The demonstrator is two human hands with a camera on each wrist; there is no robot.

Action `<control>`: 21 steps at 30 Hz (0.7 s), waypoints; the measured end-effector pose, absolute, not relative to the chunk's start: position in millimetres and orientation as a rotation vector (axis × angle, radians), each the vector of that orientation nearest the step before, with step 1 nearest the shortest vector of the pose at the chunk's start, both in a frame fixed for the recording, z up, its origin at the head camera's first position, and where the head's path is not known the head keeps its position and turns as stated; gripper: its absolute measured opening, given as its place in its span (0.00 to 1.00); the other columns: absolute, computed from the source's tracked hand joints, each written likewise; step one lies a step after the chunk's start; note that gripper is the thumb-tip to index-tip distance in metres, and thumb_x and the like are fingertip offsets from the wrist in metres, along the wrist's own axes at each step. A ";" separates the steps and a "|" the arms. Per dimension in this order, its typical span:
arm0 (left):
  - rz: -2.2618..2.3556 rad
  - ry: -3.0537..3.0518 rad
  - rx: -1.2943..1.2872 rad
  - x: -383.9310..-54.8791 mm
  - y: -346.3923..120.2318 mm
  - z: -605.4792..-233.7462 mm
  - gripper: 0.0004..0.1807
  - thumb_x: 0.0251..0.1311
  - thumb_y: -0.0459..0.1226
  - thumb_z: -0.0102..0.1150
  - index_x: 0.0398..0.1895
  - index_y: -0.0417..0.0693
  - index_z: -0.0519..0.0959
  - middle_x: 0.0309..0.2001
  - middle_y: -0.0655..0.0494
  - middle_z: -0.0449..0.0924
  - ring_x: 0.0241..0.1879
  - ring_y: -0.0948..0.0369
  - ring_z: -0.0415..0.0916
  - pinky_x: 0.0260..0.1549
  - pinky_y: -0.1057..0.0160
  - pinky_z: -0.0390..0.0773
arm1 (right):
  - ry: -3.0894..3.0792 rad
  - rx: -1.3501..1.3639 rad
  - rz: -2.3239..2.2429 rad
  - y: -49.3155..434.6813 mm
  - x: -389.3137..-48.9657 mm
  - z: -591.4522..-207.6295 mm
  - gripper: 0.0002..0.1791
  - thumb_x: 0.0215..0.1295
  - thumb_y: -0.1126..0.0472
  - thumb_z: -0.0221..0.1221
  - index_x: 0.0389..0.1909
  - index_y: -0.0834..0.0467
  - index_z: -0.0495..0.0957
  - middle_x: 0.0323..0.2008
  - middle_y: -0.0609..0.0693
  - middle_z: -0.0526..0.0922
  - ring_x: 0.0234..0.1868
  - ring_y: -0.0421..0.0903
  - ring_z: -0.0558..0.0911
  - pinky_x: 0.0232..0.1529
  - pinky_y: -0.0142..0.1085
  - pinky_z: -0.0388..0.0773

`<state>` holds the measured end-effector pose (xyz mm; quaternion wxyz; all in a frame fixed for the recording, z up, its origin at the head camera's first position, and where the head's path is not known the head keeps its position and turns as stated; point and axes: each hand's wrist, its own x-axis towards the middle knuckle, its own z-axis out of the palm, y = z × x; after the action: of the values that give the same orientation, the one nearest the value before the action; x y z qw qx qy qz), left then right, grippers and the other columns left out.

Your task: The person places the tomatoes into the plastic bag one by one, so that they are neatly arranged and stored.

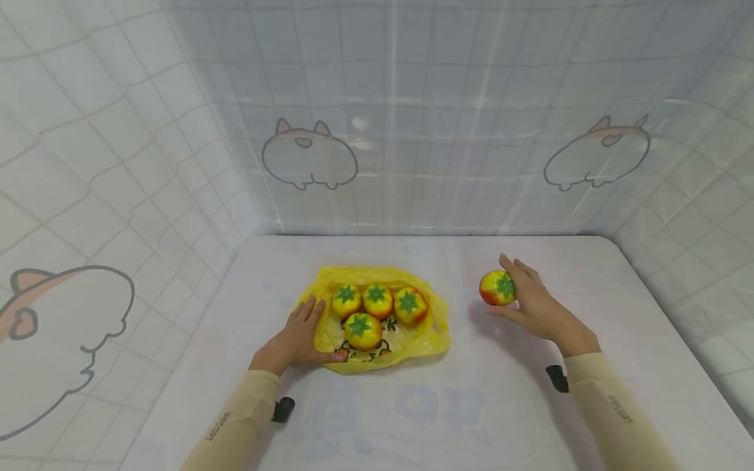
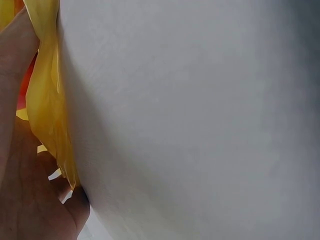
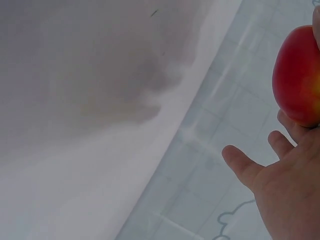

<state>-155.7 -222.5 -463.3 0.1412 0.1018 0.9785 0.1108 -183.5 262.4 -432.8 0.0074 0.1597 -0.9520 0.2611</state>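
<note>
In the head view, a yellow plastic bag (image 1: 427,343) with dark print lies spread on the table. Several yellow-and-red toy tomatoes (image 1: 363,331) with green star-shaped tops sit within its outline; I cannot tell if film covers them. My left hand (image 1: 300,337) rests at the bag's left edge, fingers pointing away and thumb stretched along the near side. The left wrist view shows the crumpled yellow film (image 2: 47,100) against that hand. To the right of the bag, my right hand (image 1: 538,307) grips another toy tomato (image 1: 493,288), whose red side appears in the right wrist view.
The white table (image 1: 400,425) has faint bluish print near the front. Pale tiled-pattern sheets (image 1: 436,85) with cartoon animal drawings rise behind it and at both sides. A small black piece shows beside each beige sleeve (image 1: 612,412).
</note>
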 end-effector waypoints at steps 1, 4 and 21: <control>0.316 2.826 0.293 -156.4 -222.0 -463.8 0.73 0.30 0.76 0.58 0.75 0.46 0.40 0.75 0.42 0.31 0.72 0.40 0.34 0.62 0.37 0.54 | -2.979 0.501 0.814 261.2 -184.3 -432.4 0.60 0.51 0.37 0.65 0.75 0.46 0.36 0.74 0.51 0.44 0.73 0.57 0.41 0.59 0.65 0.57; 0.310 2.830 0.288 -157.6 -221.1 -464.9 0.74 0.29 0.77 0.58 0.75 0.46 0.40 0.75 0.42 0.31 0.72 0.40 0.34 0.62 0.37 0.54 | -2.964 0.514 0.832 257.0 -186.2 -430.4 0.60 0.50 0.35 0.65 0.75 0.45 0.36 0.74 0.48 0.44 0.73 0.55 0.41 0.61 0.64 0.56; 0.309 2.822 0.281 -158.0 -222.7 -464.9 0.74 0.29 0.77 0.58 0.76 0.48 0.39 0.75 0.43 0.30 0.72 0.41 0.33 0.61 0.36 0.55 | -2.907 0.670 0.826 221.2 -188.6 -421.2 0.60 0.49 0.33 0.64 0.75 0.44 0.37 0.74 0.43 0.44 0.74 0.51 0.40 0.63 0.63 0.54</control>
<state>-158.0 -222.7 -464.9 0.1438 0.0975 0.9789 0.1071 -188.6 221.2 -421.2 0.0233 0.2165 -0.9389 0.2667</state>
